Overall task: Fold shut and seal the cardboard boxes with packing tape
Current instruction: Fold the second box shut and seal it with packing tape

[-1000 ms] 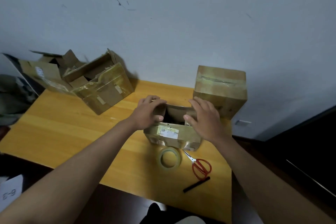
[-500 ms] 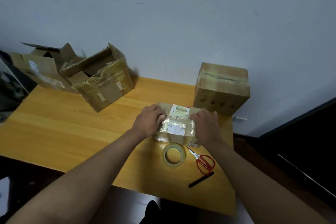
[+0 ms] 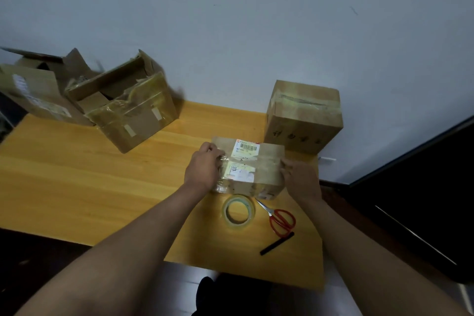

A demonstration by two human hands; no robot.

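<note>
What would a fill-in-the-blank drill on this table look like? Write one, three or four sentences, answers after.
1. Both hands, left hand and right hand, hold the small cardboard box, whose top flaps are folded ____.
2. The scissors have ____ handles.
3. The tape roll lies between the small box and the table's ____ edge.
4. The open boxes sit at the table's far ____ corner.

Missing words: shut; red; near; left
</note>
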